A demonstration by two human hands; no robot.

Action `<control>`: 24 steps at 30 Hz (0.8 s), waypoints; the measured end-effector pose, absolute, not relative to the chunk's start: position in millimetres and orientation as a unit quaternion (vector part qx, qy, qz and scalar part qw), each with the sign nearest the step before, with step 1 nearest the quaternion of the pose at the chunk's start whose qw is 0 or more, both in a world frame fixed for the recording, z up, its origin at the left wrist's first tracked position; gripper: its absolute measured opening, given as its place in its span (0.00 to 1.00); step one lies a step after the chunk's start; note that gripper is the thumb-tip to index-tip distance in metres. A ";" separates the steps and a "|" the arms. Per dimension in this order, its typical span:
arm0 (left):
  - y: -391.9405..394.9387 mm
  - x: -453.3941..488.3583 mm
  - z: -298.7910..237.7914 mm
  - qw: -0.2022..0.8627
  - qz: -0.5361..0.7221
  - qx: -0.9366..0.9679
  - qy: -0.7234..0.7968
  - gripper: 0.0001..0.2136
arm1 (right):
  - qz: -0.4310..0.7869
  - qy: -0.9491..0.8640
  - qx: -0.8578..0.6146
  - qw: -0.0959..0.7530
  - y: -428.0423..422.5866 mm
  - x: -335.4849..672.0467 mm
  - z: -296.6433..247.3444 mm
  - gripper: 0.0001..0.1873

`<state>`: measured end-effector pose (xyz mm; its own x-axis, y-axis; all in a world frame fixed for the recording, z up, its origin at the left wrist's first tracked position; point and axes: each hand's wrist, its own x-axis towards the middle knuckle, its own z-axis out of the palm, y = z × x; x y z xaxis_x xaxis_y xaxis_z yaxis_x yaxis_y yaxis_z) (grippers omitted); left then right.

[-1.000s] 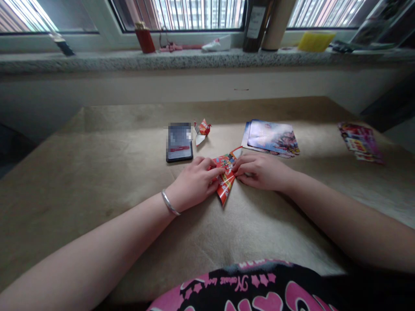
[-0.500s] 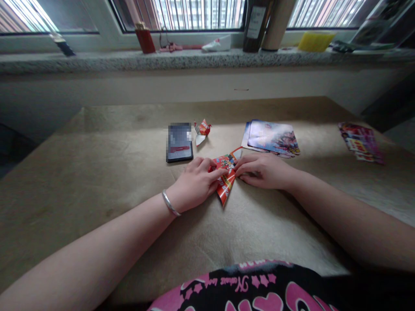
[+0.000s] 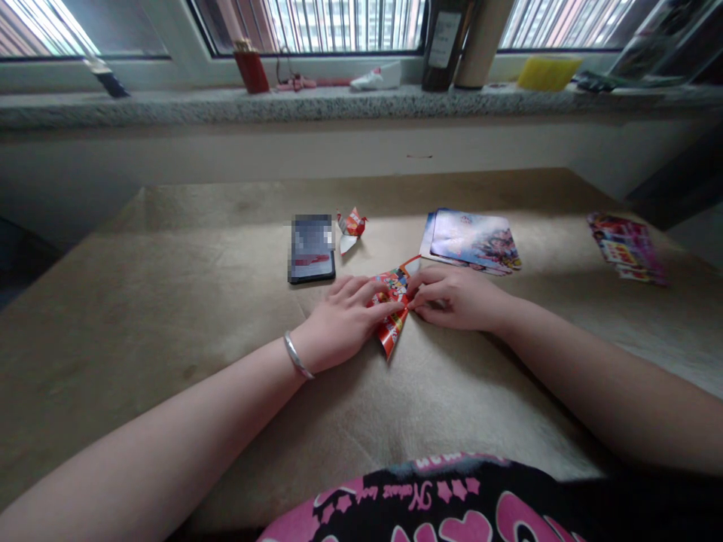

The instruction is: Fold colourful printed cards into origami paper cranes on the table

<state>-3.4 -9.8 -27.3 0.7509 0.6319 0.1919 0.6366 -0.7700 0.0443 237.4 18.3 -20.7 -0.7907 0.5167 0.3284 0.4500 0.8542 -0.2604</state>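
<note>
A piece of red printed paper [image 3: 391, 335], folded to a point at its near end, lies on the table between my hands. My left hand [image 3: 346, 316] rests on its left side with fingers stretched out, the index fingertip reaching the right edge. From the right, my right hand [image 3: 455, 297] pinches that same edge between thumb and fingers. Part of the paper is covered by my fingers. Just beyond stands a small folded paper bird [image 3: 353, 224] in red and white.
A phone [image 3: 312, 248] lies left of the paper bird. Behind my right hand is a stack of picture cards [image 3: 477, 237]; more colourful cards [image 3: 628, 248] lie far right. The stone windowsill [image 3: 339, 105] holds a red bottle [image 3: 251, 69], a dark bottle [image 3: 444, 49] and a yellow block [image 3: 547, 73].
My left index finger has slid right along the paper to its right edge, near the right hand's fingertips. The right hand has barely moved.
</note>
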 end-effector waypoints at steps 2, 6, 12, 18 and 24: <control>-8.5 -2.3 -27.2 -0.010 -0.097 -0.943 -0.319 0.17 | 0.087 -0.941 -0.256 0.204 18.4 237.5 -21.4 0.08; -3.0 -0.5 -28.9 -0.053 -0.116 -0.950 -0.286 0.16 | 0.095 -0.940 -0.256 0.207 19.2 239.1 -22.8 0.08; 1.2 -0.1 -27.7 -0.053 -0.130 -0.954 -0.264 0.15 | 0.100 -0.944 -0.247 0.193 20.0 241.0 -21.8 0.09; -9.0 -2.3 -22.0 -0.021 -0.132 -0.955 -0.264 0.17 | 0.097 -0.942 -0.238 0.218 20.7 238.1 -24.5 0.08; -12.2 -6.0 -22.3 -0.019 -0.132 -0.955 -0.266 0.16 | 0.088 -0.935 -0.256 0.228 22.4 232.5 -29.0 0.08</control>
<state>-6.0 -12.2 -22.3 0.8233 0.5131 0.2427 0.5032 -0.8576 0.1062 232.5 22.4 -29.0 -0.7646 0.5197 0.3811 0.4398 0.8530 -0.2809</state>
